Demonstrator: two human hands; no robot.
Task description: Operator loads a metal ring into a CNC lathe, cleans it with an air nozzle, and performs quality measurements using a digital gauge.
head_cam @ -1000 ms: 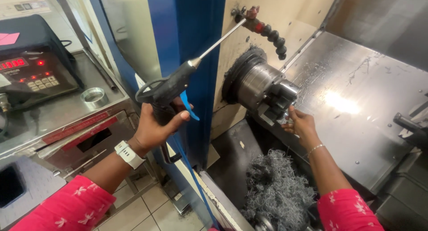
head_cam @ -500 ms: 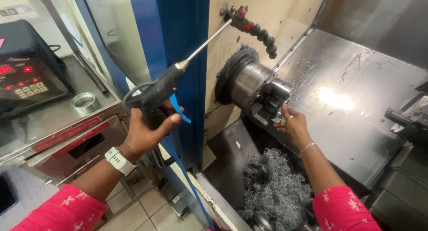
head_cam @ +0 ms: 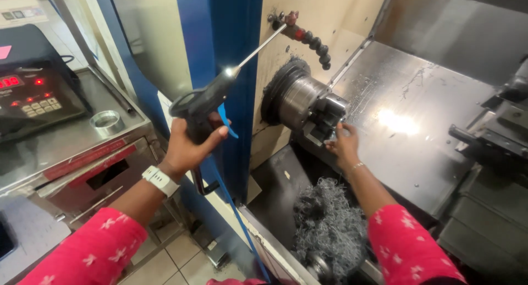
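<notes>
My left hand (head_cam: pixel 190 144) grips a black air blow gun (head_cam: pixel 206 100) by its handle. Its thin metal nozzle (head_cam: pixel 258 45) angles up and to the right, past the blue door frame (head_cam: pixel 228 54). A blue hose (head_cam: pixel 231 208) hangs down from the gun. My right hand (head_cam: pixel 344 144) reaches into the lathe and rests at the front of the steel chuck (head_cam: pixel 308 103), fingers on its jaws. Whether it holds a part I cannot tell. I wear red sleeves and a white wristwatch (head_cam: pixel 159 179).
A pile of grey metal swarf (head_cam: pixel 330 224) lies below the chuck. A black segmented coolant hose (head_cam: pixel 311 40) hangs above it. The tool turret (head_cam: pixel 495 131) stands at right. A control box with red digits (head_cam: pixel 30 95) and a metal ring (head_cam: pixel 105 120) sit on the left counter.
The view has shifted slightly. The air gun has stayed raised in my left hand, and my right hand has stayed at the chuck's front.
</notes>
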